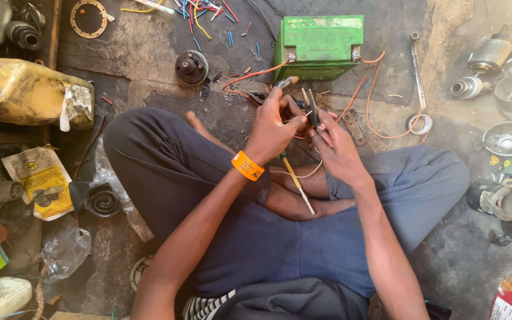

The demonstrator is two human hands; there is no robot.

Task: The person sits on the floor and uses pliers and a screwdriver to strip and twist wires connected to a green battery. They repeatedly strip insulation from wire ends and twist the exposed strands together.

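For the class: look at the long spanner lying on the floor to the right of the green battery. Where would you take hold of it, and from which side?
Grip the spanner around the middle of its slim straight shank, coming down from above. It lies flat on the floor, running away from the person, with its ends near the orange wire and a tape roll. The bare mid-shank looks the clearest part; fingers can pinch its long edges from either side.

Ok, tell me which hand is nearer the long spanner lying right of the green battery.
Right. The right hand sits just lower-left of the spanner; the left hand is farther, beyond the right hand.
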